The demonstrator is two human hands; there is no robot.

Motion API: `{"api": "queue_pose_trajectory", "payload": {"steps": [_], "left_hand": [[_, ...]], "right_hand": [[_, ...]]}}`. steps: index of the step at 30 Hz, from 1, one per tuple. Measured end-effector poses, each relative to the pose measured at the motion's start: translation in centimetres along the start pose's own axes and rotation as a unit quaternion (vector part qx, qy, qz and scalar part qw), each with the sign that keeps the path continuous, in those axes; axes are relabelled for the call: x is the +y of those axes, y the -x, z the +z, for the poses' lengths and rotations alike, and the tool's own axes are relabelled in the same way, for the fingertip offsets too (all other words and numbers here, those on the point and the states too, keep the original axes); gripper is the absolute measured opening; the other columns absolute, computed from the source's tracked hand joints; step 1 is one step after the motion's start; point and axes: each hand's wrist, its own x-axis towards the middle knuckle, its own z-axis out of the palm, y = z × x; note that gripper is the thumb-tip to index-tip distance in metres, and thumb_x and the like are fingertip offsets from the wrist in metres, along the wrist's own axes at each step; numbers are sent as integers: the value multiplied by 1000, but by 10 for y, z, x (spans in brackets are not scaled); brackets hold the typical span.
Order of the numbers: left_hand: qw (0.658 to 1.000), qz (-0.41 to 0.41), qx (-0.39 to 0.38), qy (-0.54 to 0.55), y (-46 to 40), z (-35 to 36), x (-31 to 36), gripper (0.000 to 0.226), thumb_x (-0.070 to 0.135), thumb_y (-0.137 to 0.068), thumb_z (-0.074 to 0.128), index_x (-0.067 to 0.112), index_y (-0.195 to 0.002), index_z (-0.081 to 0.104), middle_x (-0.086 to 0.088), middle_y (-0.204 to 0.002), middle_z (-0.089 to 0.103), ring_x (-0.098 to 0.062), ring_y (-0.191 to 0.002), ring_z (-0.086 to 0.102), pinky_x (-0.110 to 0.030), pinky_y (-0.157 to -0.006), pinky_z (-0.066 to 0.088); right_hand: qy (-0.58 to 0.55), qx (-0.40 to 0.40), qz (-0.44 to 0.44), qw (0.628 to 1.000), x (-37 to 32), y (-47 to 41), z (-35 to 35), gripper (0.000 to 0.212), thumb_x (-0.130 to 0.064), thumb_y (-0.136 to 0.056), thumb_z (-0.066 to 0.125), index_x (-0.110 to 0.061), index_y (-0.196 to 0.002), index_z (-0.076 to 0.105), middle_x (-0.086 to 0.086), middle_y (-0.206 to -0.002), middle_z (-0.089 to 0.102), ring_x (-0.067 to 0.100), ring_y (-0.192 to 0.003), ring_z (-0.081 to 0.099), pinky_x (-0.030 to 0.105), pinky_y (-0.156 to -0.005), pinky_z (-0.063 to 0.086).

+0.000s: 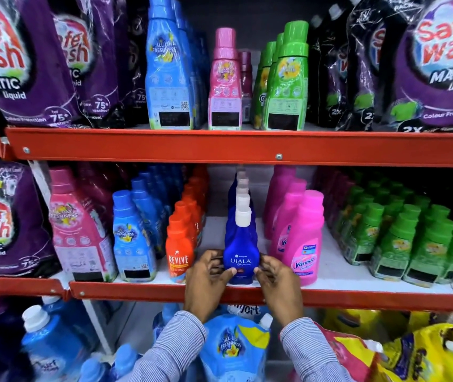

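Note:
A dark blue Ujala bottle (240, 252) with a white cap stands at the front edge of the middle shelf, heading a row of the same bottles running back. My left hand (207, 282) grips its left side, thumb on the front of the label. My right hand (276, 285) grips its right side, fingers curled round the base. Both striped sleeves come up from below.
Orange Revive bottles (180, 250) stand just left of the blue row, pink Vanish bottles (303, 244) just right. The red shelf rail (137, 292) runs under my hands. Green bottles (385, 238) fill the right; purple Safe Wash pouches (2, 216) stand left; blue pouches (233, 351) lie below.

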Motion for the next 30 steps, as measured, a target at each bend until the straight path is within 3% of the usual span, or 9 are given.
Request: {"api": "queue_pose_trajectory", "payload": {"steps": [5, 8, 10, 15, 19, 22, 25, 27, 30], "left_hand": [[999, 19, 39, -1, 10, 0, 1, 43, 10, -79, 84, 15, -117, 66, 2, -108, 77, -4, -93, 73, -28, -85, 63], [980, 105, 163, -54, 22, 5, 7, 26, 10, -82, 80, 22, -104, 71, 7, -98, 71, -6, -92, 67, -30, -84, 57], [968, 159, 191, -45, 31, 18, 20, 15, 12, -81, 74, 24, -90, 72, 10, -87, 69, -3, -82, 66, -25, -78, 55], [993, 104, 52, 19, 37, 71, 44, 18, 18, -79, 78, 25, -96, 75, 13, -81, 76, -2, -77, 72, -19, -78, 59], [995, 66, -32, -66, 26, 98, 46, 47, 25, -79, 82, 16, -123, 68, 2, -107, 78, -10, -95, 73, -29, -91, 59], [992, 72, -46, -96, 21, 105, 47, 49, 27, -80, 82, 12, -124, 65, -2, -110, 79, -16, -96, 75, -35, -91, 59], [990, 83, -46, -104, 17, 110, 48, 47, 25, -83, 81, 11, -124, 65, -5, -112, 79, -17, -96, 75, -35, -90, 60], [990, 80, -49, -104, 16, 111, 47, 44, 25, -84, 80, 11, -124, 64, -4, -113, 78, -13, -97, 74, -27, -91, 59], [991, 67, -47, -106, 18, 110, 45, 39, 21, -85, 78, 14, -121, 64, -1, -112, 78, -6, -92, 71, 4, -79, 45]], "right_hand": [[-28, 10, 12, 999, 2, 7, -15, 36, -3, -86, 72, -16, -119, 71, -7, -106, 77, 5, -87, 74, 9, -77, 55], [-45, 65, 10, 997, 8, 18, -40, 33, 0, -80, 75, -30, -92, 77, -5, -84, 81, 16, -72, 76, 20, -68, 60], [-27, 108, -6, 994, 13, 22, -59, 30, 3, -78, 74, -26, -80, 78, -4, -71, 79, 14, -62, 74, 21, -63, 60], [20, 220, 5, 975, 25, 6, -91, 20, 5, -77, 72, -15, -81, 72, -2, -68, 72, -3, -58, 65, 8, -63, 49], [62, 115, 51, 990, 34, -11, -101, 34, 4, -81, 63, -10, -112, 67, 7, -95, 77, 17, -77, 72, 27, -78, 57], [77, 55, 44, 995, 39, -13, -104, 34, 3, -83, 65, -11, -113, 69, 6, -98, 79, 17, -83, 74, 34, -86, 61], [65, 44, 34, 996, 44, -14, -109, 31, 2, -83, 69, -10, -111, 69, -2, -91, 75, 1, -77, 71, 16, -77, 58], [50, 33, 37, 998, 46, -14, -112, 30, 3, -83, 70, -9, -111, 69, -3, -90, 74, -9, -72, 68, 5, -69, 53], [14, 9, 37, 999, 47, -13, -114, 32, 4, -82, 73, -10, -110, 70, -5, -90, 74, -14, -70, 69, 3, -66, 53]]}}
